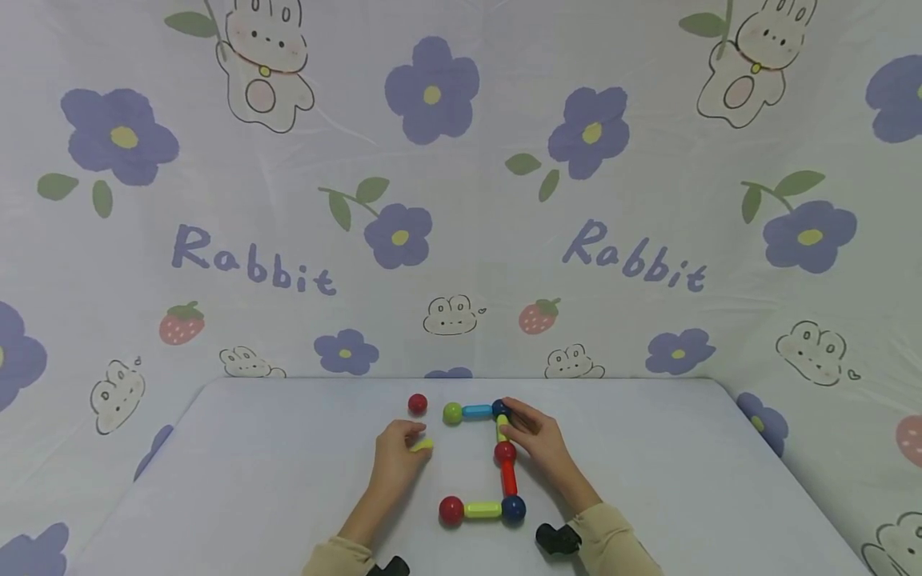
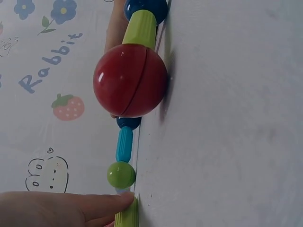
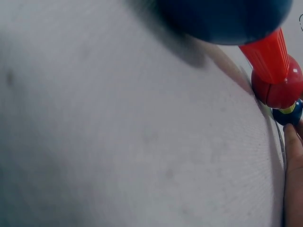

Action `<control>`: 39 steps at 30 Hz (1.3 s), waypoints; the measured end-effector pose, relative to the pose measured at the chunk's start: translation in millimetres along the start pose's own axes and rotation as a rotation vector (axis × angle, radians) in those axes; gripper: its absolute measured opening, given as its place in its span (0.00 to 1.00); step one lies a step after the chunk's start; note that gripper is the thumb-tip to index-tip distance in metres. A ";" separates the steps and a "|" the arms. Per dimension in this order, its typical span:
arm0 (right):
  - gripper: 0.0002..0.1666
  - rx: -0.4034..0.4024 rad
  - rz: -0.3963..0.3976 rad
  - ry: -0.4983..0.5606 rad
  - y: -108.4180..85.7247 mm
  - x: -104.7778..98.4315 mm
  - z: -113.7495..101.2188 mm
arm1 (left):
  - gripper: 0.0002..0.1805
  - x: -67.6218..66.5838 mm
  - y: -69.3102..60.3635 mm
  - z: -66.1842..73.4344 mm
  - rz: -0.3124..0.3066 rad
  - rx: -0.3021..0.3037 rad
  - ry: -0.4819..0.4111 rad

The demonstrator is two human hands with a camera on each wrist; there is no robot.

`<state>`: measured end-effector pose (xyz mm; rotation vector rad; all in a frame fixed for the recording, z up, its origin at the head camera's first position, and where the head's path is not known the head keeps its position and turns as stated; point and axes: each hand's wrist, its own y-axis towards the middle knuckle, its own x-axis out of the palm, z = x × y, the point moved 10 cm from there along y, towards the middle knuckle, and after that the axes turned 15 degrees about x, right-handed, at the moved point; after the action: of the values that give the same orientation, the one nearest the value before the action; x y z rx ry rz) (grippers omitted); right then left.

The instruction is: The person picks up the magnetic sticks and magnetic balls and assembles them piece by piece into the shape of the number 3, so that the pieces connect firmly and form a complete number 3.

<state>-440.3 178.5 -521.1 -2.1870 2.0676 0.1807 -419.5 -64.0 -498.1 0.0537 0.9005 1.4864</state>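
My left hand (image 1: 398, 458) pinches a yellow-green rod (image 1: 422, 445) between thumb and fingers, left of a chain of balls and rods on the table. My right hand (image 1: 540, 442) holds the chain's far right corner, its fingers at a dark blue ball (image 1: 500, 409) and its thumb by another yellow-green rod (image 1: 502, 430). From that ball a light blue rod (image 1: 477, 412) runs left to a green ball (image 1: 452, 414). Towards me follow a red ball (image 1: 506, 453), a red rod (image 1: 509, 478) and a second dark blue ball (image 1: 513, 510).
A near yellow-green rod (image 1: 482, 510) links the near blue ball to another red ball (image 1: 450, 510). One loose red ball (image 1: 417, 404) lies beyond my left hand. Behind the white table (image 1: 274, 472) hangs a rabbit-and-flower patterned cloth (image 1: 475, 200).
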 end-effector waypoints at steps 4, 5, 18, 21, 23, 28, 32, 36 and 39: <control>0.30 -0.014 -0.037 0.030 -5.5 2.2 -10.4 | 0.14 0.1 1.3 -1.1 -0.018 -0.002 0.006; 0.30 -0.016 -0.045 0.037 -7.0 2.8 -12.6 | 0.13 0.3 1.6 -1.3 -0.020 0.002 0.008; 0.29 -0.002 -0.016 0.029 -3.1 0.5 -4.1 | 0.11 -1.1 0.2 0.0 0.006 0.039 -0.022; 0.28 -0.001 0.015 0.008 -0.2 -1.3 0.8 | 0.12 -0.3 1.5 2.3 0.003 0.052 -0.011; 0.28 -0.003 0.029 -0.005 1.2 -2.1 3.1 | 0.12 0.8 2.2 4.7 -0.003 0.061 -0.016; 0.27 -0.004 0.033 -0.011 1.4 -2.2 3.9 | 0.13 4.6 4.3 14.0 -0.018 0.129 -0.043; 0.28 0.000 0.018 -0.007 -0.4 -1.4 1.3 | 0.13 10.5 6.2 25.7 -0.038 0.224 -0.069; 0.29 -0.002 -0.010 0.012 -3.5 -0.3 -4.4 | 0.13 22.9 8.4 26.1 -0.105 0.207 -0.103; 0.29 -0.003 -0.024 0.019 -5.4 0.5 -8.1 | 0.13 32.6 9.9 22.8 -0.154 0.180 -0.104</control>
<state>-434.8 176.9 -513.1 -2.2220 2.0513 0.1615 -420.7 -23.4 -492.7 0.1882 0.9314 1.2465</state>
